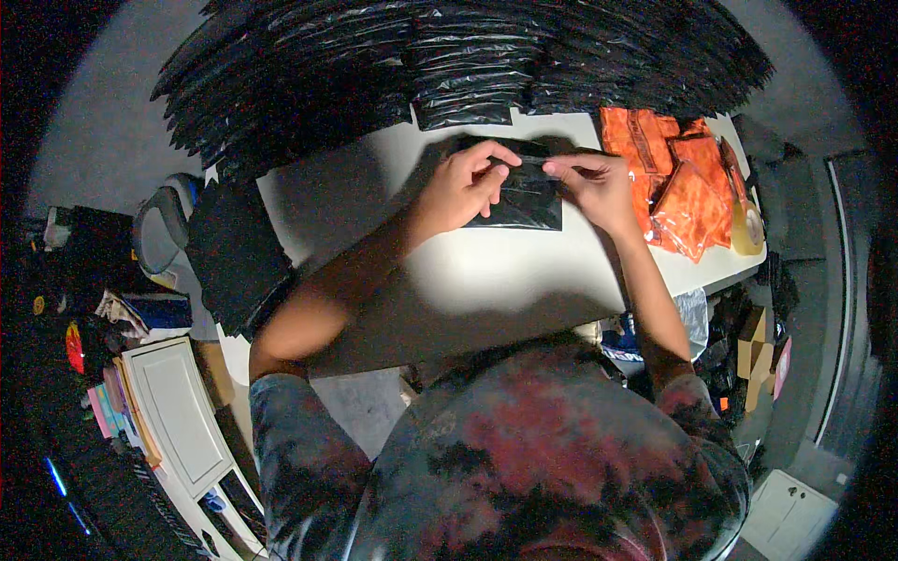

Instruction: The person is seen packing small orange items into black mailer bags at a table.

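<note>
A glossy black plastic bag (528,208) lies flat on the white table in front of me. My left hand (463,192) is over its left side, fingers curled, with the index finger and thumb at the bag's upper edge. From the other side my right hand (599,187) pinches that same edge between thumb and fingers. A thin strip of the edge shows between my two sets of fingertips. My left palm and fingers cover part of the bag, so its contents cannot be seen.
Stacks of black plastic packages (472,70) line the table's far side. Orange patterned items in clear plastic (692,192) lie at the right, beside a tape roll (747,227). Black cloth (234,248) hangs over the table's left edge. A white cabinet (178,411) stands lower left.
</note>
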Tool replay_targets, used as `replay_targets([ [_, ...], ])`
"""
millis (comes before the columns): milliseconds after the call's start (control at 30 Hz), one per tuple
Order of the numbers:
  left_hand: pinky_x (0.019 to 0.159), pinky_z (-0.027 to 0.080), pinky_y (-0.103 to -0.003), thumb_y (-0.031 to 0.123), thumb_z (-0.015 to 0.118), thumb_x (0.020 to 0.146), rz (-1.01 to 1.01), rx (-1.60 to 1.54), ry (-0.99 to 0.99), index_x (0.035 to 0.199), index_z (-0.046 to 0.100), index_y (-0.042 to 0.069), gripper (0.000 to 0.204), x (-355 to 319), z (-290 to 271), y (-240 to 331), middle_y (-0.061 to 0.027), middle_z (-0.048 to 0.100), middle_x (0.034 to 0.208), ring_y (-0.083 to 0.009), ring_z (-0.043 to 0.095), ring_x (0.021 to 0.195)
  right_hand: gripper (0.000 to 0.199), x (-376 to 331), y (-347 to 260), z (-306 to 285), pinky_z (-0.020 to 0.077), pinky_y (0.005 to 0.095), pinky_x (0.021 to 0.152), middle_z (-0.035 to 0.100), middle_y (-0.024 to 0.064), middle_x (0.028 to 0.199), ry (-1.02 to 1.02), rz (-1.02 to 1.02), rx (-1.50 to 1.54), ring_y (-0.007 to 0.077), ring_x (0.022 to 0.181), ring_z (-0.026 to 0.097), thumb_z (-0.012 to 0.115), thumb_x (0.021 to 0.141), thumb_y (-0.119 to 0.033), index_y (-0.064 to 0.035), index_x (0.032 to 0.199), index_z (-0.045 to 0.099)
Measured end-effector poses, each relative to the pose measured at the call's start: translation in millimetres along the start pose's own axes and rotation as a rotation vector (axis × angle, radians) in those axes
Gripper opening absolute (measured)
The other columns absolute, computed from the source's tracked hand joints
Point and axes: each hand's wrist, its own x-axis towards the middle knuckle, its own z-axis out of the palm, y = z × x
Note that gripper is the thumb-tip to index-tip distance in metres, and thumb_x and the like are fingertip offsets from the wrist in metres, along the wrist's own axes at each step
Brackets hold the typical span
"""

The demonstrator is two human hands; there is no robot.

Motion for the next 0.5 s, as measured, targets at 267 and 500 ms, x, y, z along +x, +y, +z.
replay_targets([
  [267, 0.059, 0.057, -0.029, -0.003, 0.048, 0.099, -0.059, -0.074, 0.075, 0.137, 0.051, 0.006, 0.04, -2.3, -5.4, -1.0, -0.0106, 0.066, 0.083, -0.0162, 0.068, 0.067, 0.014, -13.0, -41.7, -15.7, 0.0486, 0.0237, 0.057, 0.077, 0.0067, 0.088, 0.104, 0.049, 0.196, 0.0097, 0.069, 0.066, 0.078, 0.092, -0.012, -0.0004, 0.099, 0.08],
  [500, 0.075, 0.062, -0.032, -0.012, 0.048, 0.093, -0.016, -0.096, 0.046, 0.143, 0.043, 0.005, 0.053, -3.2, -5.7, 6.4, -0.0143, 0.065, 0.096, -0.0222, 0.073, 0.081, 0.018, -12.4, -8.7, 29.6, 0.0578, 0.0231, 0.063, 0.076, 0.0065, 0.088, -0.138, 0.391, 0.483, 0.0093, 0.072, 0.068, 0.078, 0.094, -0.015, -0.0007, 0.105, 0.077],
])
